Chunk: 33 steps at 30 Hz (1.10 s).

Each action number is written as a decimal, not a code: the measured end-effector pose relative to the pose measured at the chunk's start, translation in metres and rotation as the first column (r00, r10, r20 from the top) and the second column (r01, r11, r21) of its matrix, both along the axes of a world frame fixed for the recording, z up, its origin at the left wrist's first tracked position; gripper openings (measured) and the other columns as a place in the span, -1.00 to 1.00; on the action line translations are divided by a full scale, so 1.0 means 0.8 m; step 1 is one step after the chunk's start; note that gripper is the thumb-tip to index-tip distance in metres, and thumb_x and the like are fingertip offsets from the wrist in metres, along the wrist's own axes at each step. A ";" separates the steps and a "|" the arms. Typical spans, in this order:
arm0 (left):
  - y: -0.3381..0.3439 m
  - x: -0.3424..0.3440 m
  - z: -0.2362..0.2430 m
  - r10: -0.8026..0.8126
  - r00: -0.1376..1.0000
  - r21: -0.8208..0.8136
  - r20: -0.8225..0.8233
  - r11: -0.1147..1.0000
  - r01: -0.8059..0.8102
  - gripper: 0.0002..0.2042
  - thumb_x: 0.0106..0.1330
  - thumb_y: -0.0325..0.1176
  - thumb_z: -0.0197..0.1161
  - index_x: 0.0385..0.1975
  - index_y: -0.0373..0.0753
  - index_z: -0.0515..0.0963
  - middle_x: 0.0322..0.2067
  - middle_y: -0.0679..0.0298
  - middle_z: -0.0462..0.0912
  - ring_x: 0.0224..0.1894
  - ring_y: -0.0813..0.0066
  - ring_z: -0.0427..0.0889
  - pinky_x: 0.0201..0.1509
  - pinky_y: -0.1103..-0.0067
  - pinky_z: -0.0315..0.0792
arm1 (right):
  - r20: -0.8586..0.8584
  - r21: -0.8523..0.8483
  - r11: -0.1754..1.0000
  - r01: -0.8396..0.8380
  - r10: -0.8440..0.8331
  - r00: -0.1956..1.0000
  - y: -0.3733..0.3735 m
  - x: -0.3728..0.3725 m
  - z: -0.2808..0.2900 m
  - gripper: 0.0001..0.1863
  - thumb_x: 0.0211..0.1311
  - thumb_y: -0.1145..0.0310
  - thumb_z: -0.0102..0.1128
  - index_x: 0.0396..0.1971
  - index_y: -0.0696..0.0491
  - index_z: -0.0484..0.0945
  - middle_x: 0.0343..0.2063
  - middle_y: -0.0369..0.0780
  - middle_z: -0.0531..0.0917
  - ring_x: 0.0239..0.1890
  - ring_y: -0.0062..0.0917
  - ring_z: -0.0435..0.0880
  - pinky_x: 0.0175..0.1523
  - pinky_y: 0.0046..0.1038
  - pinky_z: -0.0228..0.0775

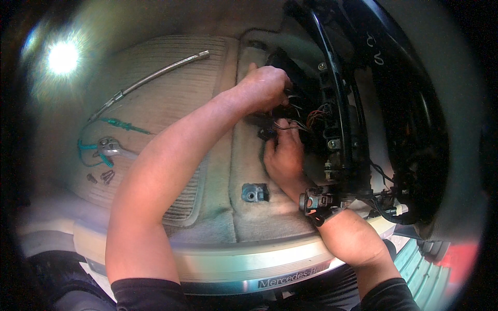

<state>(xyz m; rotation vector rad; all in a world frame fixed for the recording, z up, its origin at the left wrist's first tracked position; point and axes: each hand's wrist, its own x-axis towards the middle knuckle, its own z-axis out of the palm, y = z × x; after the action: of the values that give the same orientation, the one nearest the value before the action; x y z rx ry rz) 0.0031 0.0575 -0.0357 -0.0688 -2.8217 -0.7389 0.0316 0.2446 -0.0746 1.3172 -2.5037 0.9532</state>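
Head view: wiring work looks mid-way — loose bolts (107, 177) lie out on the left, a floor fixing bracket (254, 193) sits exposed, and the thin wires (291, 124) hang loose between the hands, not yet tidied away. Left hand (265, 88) is at the far side, fingers curled in against dark parts; can't tell what it grips, if anything. Right hand (285, 155) is nearer, fingers part bent and up at the wires; can't tell if they're pinched. Black connector (267, 134) just left of its fingertips, coloured wires (317, 116) to the right, running by the black metal frame (340, 98). Whether any connection is made is hidden. Ratchet (109, 146), green probe-like tool (124, 125) with a coiled lead (106, 158), and long metal tube (155, 75) are down on the left, none in hand. Surface is a ribbed mat (174, 90) over pale vehicle carpet (275, 223), scuffed, with a seam running near to far; pale sill (218, 264) along the near edge. Bright lamp (63, 58) far left, edges murky — something pale green and ribbed (420, 269) plus a red patch (464, 264) outside, near right.
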 end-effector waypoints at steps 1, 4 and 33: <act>0.000 0.000 0.001 -0.001 1.000 -0.007 0.020 1.000 0.001 -0.70 0.13 -0.17 0.43 -0.22 -0.20 0.68 -0.26 -0.01 0.72 -0.12 -0.08 0.68 0.05 -0.08 0.43 | -0.010 0.005 1.000 0.003 -0.003 1.000 0.000 0.000 0.000 -0.67 0.12 0.66 0.06 -0.06 0.19 0.42 -0.13 0.07 0.49 -0.05 0.03 0.51 0.02 -0.08 0.40; 0.008 -0.003 0.013 0.018 0.994 -0.055 0.112 0.998 -0.012 -0.73 0.13 -0.22 0.43 -0.20 -0.18 0.70 -0.22 0.01 0.72 -0.07 -0.01 0.68 0.09 -0.05 0.40 | 0.048 0.029 0.999 0.035 -0.036 0.998 -0.001 -0.001 0.000 -0.65 0.12 0.66 0.06 -0.05 0.19 0.42 -0.12 0.07 0.50 -0.05 0.02 0.51 0.02 -0.10 0.40; 0.007 -0.010 -0.005 -0.102 0.994 -0.156 -0.040 0.983 0.095 -0.80 0.10 -0.42 0.27 -0.27 -0.18 0.69 -0.35 0.00 0.72 -0.22 -0.05 0.71 -0.15 0.21 0.62 | 0.042 0.064 0.997 0.037 -0.040 0.998 -0.001 -0.003 0.001 -0.41 0.13 0.65 0.04 0.25 0.20 0.31 0.07 0.11 0.48 0.14 0.00 0.49 0.22 -0.19 0.38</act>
<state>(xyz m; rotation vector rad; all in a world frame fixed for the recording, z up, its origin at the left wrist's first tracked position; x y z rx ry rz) -0.0050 0.0629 -0.0394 -0.2501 -2.8417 -0.5298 0.0290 0.2437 -0.0740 1.2742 -2.6024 0.9113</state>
